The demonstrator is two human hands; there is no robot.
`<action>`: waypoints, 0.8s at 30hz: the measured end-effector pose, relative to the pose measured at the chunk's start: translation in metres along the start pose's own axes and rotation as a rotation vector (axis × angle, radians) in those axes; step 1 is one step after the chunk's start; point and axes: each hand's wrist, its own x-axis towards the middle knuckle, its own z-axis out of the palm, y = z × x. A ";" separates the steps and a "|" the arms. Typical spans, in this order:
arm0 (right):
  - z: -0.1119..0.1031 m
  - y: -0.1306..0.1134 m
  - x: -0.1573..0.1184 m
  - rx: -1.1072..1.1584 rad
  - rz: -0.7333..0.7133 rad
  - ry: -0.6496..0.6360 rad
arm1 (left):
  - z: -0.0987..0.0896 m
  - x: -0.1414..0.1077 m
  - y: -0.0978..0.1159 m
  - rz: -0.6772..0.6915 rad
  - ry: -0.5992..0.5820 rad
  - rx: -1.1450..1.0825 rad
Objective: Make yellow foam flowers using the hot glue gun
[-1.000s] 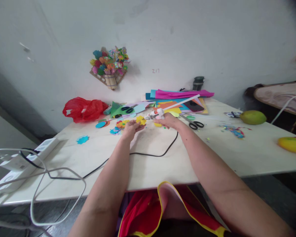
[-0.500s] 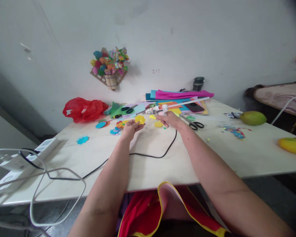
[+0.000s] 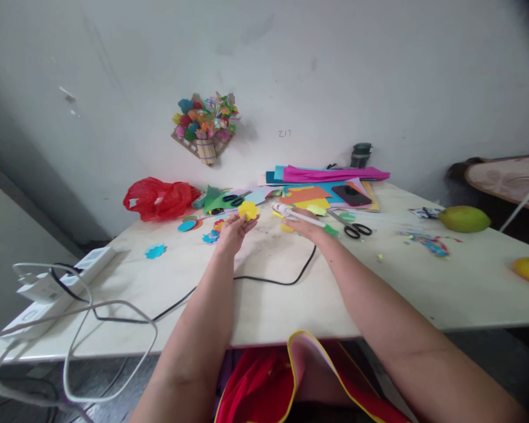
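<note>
My left hand (image 3: pixel 234 231) pinches a yellow paper flower (image 3: pixel 248 210) between thumb and fingers, raised a little above the table. My right hand (image 3: pixel 306 228) is around a white glue gun (image 3: pixel 284 209); a white glue stick (image 3: pixel 311 219) runs from its back end over the hand. The nozzle points left, toward the flower, with a gap between them. The grip on the handle is partly hidden. Beside my left hand lie several small paper flowers (image 3: pixel 210 237). Yellow paper pieces (image 3: pixel 287 228) lie by my right fingers.
A black cord (image 3: pixel 264 279) crosses the table from the power strip (image 3: pixel 77 281). Scissors (image 3: pixel 357 230) lie right of my right hand. Coloured sheets (image 3: pixel 306 195), a phone (image 3: pixel 352 195) and a red plastic bag (image 3: pixel 161 198) are at the back. A mango (image 3: pixel 464 218) sits at right.
My right hand has turned the glue gun, so its stick now slopes down to the right instead of up. The yellow flower is tilted more upright in my left hand. The view has shifted slightly.
</note>
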 end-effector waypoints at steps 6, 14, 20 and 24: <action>0.017 -0.004 -0.004 -0.325 -0.156 -0.106 | -0.003 0.000 0.006 0.047 0.011 -0.077; 0.029 -0.018 -0.009 -0.398 -0.238 -0.104 | 0.004 -0.002 0.010 -0.014 0.088 -0.101; 0.010 -0.007 0.001 -0.086 0.071 0.123 | 0.001 -0.001 0.005 0.000 0.050 -0.024; -0.006 -0.007 -0.001 0.445 -0.008 0.113 | -0.002 0.001 -0.001 -0.012 0.013 0.014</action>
